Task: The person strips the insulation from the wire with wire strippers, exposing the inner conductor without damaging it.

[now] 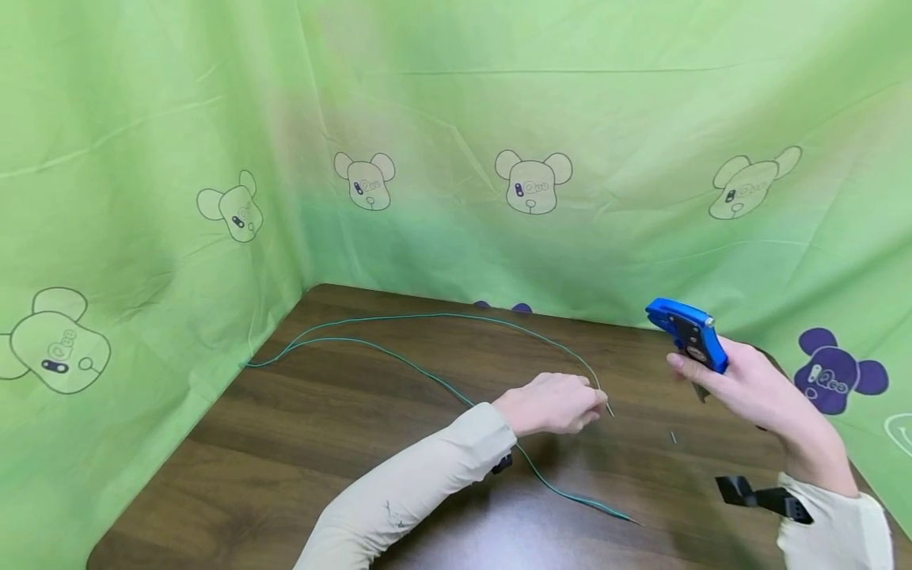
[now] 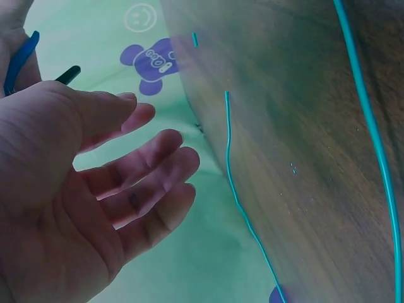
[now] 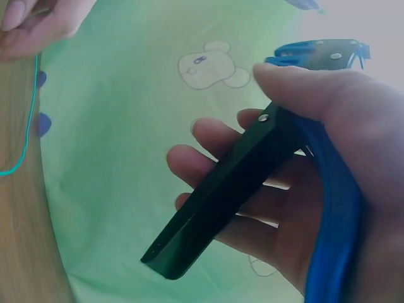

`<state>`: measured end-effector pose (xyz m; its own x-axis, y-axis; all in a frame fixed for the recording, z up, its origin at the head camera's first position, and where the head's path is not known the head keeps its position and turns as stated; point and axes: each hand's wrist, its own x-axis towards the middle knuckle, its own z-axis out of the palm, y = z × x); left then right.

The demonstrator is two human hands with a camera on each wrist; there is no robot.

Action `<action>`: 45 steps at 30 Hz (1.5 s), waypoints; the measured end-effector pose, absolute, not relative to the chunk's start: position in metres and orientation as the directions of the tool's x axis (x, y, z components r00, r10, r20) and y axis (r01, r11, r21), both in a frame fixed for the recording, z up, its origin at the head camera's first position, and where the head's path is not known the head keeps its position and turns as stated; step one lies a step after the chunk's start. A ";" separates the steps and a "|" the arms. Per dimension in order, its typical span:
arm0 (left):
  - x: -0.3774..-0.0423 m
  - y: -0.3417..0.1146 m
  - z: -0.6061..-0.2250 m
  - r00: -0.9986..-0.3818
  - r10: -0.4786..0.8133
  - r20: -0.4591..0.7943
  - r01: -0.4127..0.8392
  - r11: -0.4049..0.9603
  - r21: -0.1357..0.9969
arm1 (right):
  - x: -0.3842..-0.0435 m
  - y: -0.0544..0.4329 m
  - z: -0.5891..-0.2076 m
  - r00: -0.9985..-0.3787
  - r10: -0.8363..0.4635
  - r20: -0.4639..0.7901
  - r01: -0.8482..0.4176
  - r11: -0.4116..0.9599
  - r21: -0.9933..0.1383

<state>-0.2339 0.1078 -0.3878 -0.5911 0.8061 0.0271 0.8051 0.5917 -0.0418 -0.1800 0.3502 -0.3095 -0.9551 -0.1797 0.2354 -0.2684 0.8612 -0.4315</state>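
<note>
My right hand (image 1: pixel 755 388) holds a blue and black wire stripper (image 1: pixel 691 332) above the right side of the table. In the right wrist view its fingers (image 3: pixel 208 164) curl round the black handle, and the thumb lies near the blue head. My left hand (image 1: pixel 552 402) is over the table, beside one end of a thin green wire (image 1: pixel 527 328). In the left wrist view that hand's fingers (image 2: pixel 151 208) are loosely bent with nothing between them. The wire end (image 2: pixel 227 104) lies beyond the fingertips, apart from them. Part of the wire passes beneath the left forearm.
A short cut piece of wire or insulation (image 1: pixel 673 437) lies on the brown wooden table (image 1: pixel 235 475). The wire's other end (image 1: pixel 620 514) lies near the front. Green printed cloth (image 1: pixel 456 237) hangs behind and beside the table. A black strap (image 1: pixel 762 499) is at the right wrist.
</note>
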 end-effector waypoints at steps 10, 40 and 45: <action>-0.245 0.110 -0.387 -0.600 0.799 0.042 0.799 0.601 -0.018 | -0.181 0.354 -0.310 -0.950 -0.191 0.248 -0.288 0.845 -0.451; -0.274 0.129 -0.400 -0.664 0.745 0.066 0.748 0.662 0.049 | -0.179 0.361 -0.307 -0.980 -0.030 0.199 -0.129 0.852 -0.507; -0.276 0.130 -0.404 -0.685 0.723 0.089 0.728 0.684 0.040 | -0.179 0.361 -0.308 -0.983 -0.019 0.185 -0.115 0.844 -0.524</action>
